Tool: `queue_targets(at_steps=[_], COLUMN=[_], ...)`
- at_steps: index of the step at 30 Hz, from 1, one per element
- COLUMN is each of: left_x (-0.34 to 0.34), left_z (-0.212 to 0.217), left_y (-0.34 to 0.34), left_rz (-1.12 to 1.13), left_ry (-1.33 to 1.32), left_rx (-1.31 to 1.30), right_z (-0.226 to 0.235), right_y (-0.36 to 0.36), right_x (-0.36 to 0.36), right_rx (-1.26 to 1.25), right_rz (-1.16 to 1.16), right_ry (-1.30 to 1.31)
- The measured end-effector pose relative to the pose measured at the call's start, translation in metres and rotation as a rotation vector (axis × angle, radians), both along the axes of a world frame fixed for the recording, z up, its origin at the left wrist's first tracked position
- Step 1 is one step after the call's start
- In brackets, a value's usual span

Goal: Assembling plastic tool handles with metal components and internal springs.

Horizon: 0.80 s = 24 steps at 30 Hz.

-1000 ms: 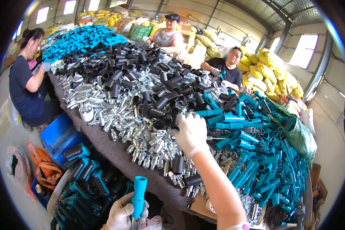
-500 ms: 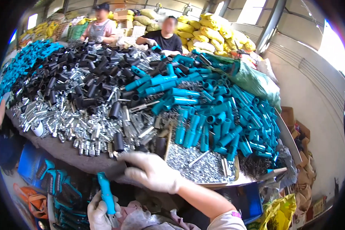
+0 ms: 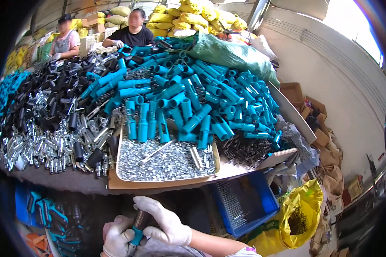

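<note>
I look down on a long work table (image 3: 73, 182) with a dark covering, heaped from end to end with parts: black tubes (image 3: 51, 90) at the far left, bright metal fittings (image 3: 43, 147) along the near edge, and a great mound of teal plastic tubes (image 3: 201, 98) filling the middle and right. A shallow cardboard tray (image 3: 158, 183) sits at the near edge of the table, its floor covered in small silvery bits (image 3: 167, 162), with several teal tubes standing upright along its back. A green sack (image 3: 233, 53) lies on top of the teal mound. Under the table's right end I see a blue crate (image 3: 248, 201) and beside it a yellow bag (image 3: 302, 214). Cardboard boxes (image 3: 304, 100) stand along the pale wall at right, and yellow sacks (image 3: 193, 10) are stacked at the back of the room. Two other people (image 3: 135, 30) sit at the far side of the table.

Both of my hands wear white gloves and are low in the view, below the table edge. They hold a short handle (image 3: 138, 227), dark above and teal below. Its long axis runs nearly upright, leaning a little, the dark end pointing up towards the table and the teal end down towards me. My right hand (image 3: 165, 225) is curled closed over the dark upper part; my left hand (image 3: 118, 237) is wrapped tight around the teal lower end.
</note>
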State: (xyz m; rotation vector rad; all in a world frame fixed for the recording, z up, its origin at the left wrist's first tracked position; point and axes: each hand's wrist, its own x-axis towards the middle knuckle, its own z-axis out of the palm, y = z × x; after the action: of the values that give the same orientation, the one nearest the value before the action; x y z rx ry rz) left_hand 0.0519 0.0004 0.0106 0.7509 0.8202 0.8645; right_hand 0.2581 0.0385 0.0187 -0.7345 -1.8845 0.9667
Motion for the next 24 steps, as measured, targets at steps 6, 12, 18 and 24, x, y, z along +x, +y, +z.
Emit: queue_targets(at_steps=[6, 12, 18, 24], left_x=[0.016, 0.050, 0.062, 0.065], left_z=[-0.037, -0.001, 0.003, 0.008], left_y=[0.010, 0.008, 0.012, 0.013], left_rz=[-0.130, -0.135, -0.260, -0.197], left_ry=[0.857, 0.819, 0.985, 0.829], left_rx=[0.797, 0.683, 0.736, 0.710], right_z=[0.007, -0.008, -0.024, -0.018], right_y=[-0.008, 0.032, 0.052, 0.052], right_x=[0.058, 0.160, 0.185, 0.212], right_rx=[0.099, 0.461, 0.363, 0.414], right_rz=[0.097, -1.099, -0.984, -1.163], right_ry=[-0.135, -0.312, -0.736, -0.822])
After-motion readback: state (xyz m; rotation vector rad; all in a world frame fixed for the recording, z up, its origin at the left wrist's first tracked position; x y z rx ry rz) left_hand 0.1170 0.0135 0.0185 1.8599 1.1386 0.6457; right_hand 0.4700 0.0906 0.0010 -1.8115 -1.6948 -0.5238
